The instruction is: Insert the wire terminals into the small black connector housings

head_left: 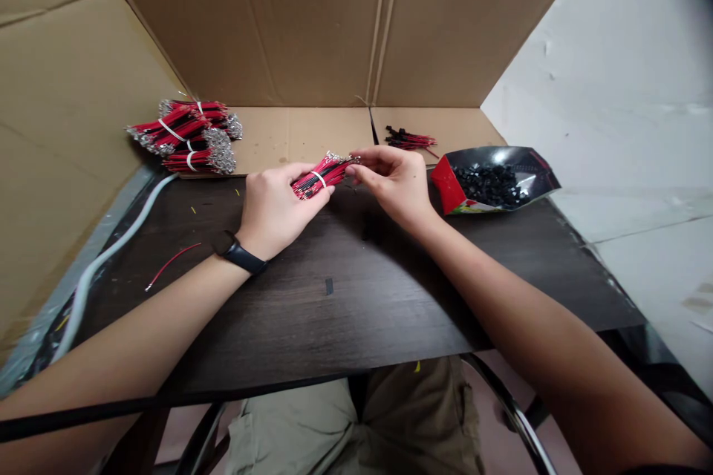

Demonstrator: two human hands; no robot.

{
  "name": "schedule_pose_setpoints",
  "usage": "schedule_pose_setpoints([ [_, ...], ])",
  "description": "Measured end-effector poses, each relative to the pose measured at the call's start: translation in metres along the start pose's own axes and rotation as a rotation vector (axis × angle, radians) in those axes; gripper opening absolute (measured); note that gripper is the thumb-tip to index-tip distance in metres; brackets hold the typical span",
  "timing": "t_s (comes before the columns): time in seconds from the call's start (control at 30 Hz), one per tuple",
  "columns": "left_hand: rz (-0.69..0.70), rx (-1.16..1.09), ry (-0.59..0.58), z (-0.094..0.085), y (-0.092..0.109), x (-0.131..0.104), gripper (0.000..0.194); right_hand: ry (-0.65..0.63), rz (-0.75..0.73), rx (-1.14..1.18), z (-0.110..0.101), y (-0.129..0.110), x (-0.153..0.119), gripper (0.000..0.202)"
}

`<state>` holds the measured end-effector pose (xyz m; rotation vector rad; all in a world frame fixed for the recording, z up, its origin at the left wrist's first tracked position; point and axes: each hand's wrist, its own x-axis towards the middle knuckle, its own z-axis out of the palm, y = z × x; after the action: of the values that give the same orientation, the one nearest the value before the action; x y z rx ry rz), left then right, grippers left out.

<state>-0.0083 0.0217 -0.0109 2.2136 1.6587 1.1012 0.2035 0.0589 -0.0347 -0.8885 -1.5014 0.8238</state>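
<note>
My left hand (281, 200) is closed around a bundle of red and black wires (323, 177) tied with a white band. Silvery terminals show at the bundle's upper right end. At that end, the thumb and forefinger of my right hand (398, 182) pinch wire tips; how many wires they grip cannot be made out. Both hands are just above the dark table, near its middle. One loose red wire (171, 266) lies on the table left of my left hand.
More banded wire bundles (186, 137) are piled at the back left. Behind my right hand lie wires with black connectors (411, 139). An open box (452, 189) of small black parts sits at right. Cardboard walls (312, 22) enclose the table (267, 326); a pale cable (94, 267) runs along its left edge.
</note>
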Motion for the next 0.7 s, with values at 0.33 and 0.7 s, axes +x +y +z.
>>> schedule_pose_setpoints([
  [0.33,-0.076,-0.02,-0.004,0.001,0.001,0.001,0.03,-0.036,-0.373,-0.386,-0.004,-0.015,-0.008,0.017],
  [0.7,0.001,-0.061,-0.02,0.004,-0.001,0.0,0.038,0.012,-0.041,-0.02,-0.002,-0.005,0.001,0.026],
])
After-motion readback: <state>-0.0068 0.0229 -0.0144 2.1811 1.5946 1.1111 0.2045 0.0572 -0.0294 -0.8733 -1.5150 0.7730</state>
